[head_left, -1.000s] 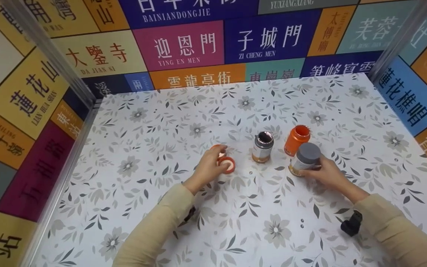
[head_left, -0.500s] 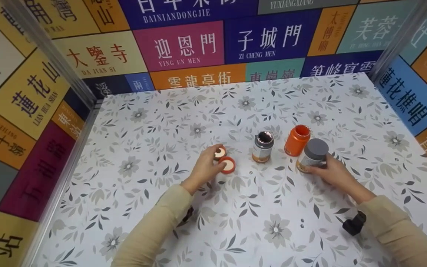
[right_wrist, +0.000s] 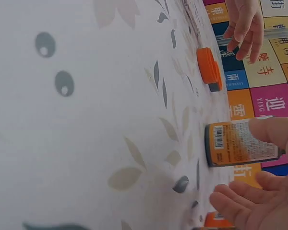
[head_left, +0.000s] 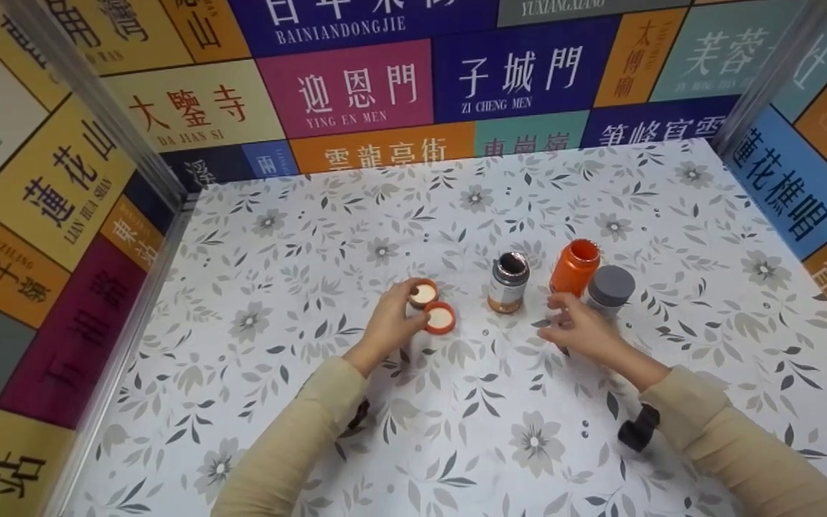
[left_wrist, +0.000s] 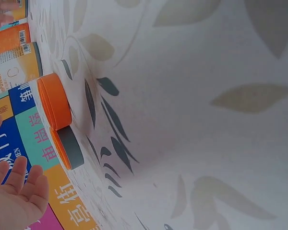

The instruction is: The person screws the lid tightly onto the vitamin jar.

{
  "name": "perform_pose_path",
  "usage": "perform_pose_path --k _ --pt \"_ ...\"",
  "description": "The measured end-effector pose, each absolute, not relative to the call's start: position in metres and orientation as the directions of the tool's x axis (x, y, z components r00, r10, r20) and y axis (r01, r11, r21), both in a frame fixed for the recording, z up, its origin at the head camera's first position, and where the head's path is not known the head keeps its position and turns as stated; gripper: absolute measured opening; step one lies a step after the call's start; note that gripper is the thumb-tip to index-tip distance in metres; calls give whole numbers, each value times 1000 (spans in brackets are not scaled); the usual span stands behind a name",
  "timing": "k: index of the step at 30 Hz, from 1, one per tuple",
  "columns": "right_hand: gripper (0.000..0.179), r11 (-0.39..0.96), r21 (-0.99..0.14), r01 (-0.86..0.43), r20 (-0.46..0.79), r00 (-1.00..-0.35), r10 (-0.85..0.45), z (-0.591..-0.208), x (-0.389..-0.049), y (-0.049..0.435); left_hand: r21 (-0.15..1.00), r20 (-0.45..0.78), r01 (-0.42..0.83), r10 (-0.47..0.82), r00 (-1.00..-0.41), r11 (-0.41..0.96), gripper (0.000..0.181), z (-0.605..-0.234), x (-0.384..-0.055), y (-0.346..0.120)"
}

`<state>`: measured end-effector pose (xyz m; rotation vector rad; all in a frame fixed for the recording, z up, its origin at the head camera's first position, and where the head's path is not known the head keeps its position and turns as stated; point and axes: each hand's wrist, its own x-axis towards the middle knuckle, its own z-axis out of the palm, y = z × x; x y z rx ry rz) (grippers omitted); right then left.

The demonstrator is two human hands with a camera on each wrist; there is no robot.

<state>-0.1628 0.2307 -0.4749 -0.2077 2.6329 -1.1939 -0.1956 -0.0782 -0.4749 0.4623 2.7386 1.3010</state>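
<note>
On the counter [head_left: 356, 240], the left hand [head_left: 387, 322] spreads loosely by two lids [head_left: 440, 318]; the right hand [head_left: 584, 329], empty, fingers parted, hovers near the uncapped grey bottle [head_left: 505, 293]; likely reaching; next calls for a steady grasp.

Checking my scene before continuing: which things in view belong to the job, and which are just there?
Likely the job: open grey bottle, open orange bottle, grey-capped bottle, orange cap, grey-and-orange cap.
Apparently just surroundings: floral tablecloth, sign-printed panels.
</note>
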Motion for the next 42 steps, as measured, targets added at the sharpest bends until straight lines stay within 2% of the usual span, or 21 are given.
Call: perform_pose_path --k 4,8,12,17,22,35,42 --pt "75 527 -850 1 -118 -975 -188 -487 -181 214 767 50 226 295 -954 600 55 -478 -195 -78" --pt "87 470 -883 -6 -73 -986 -148 -491 -193 198 754 33 218 296 -955 619 59 -479 -195 -79" --pt "92 427 -904 31 -83 -991 -103 -491 -200 187 741 7 201 291 -957 641 61 -480 -194 -82" --pt "87 390 -918 67 -94 -994 -49 -492 -206 181 741 -5 189 287 -958 644 63 -482 -195 -85" --pt "76 360 -932 51 -64 -998 -24 -494 -210 180 744 -17 176 283 -959 644 64 -483 -196 -86" --pt "73 379 -925 16 -22 -1000 -12 -497 -210 180 720 -88 115 255 -963 684 62 -481 -200 -84" --pt "74 382 -924 9 -35 -997 -62 -497 -201 183 710 -91 99 230 -969 697 59 -481 -205 -82"
